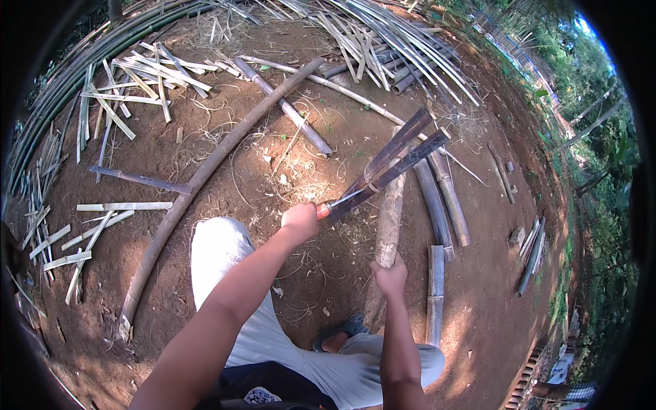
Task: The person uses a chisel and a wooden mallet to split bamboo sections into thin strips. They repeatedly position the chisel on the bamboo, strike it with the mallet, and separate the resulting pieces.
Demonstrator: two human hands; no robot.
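Observation:
My left hand (299, 223) is closed around the orange handle of a knife (322, 210). The knife's blade lies against a dark bamboo piece (391, 167), which is split and spreads into two lengths toward its far end. My right hand (389, 276) is wrapped round a thick, pale brown wooden pole (390, 222) to the right. That pole slants away from me, and the far part of the bamboo crosses over it. Whether the bamboo rests on the pole or hangs just above it, I cannot tell.
A long curved pole (229, 143) lies to the left, with a dark bamboo length (294, 116) crossing beneath it. Pale bamboo strips (147, 75) are piled far left, more strips (403, 41) at the back. Bamboo pieces (435, 294) lie right of my knee.

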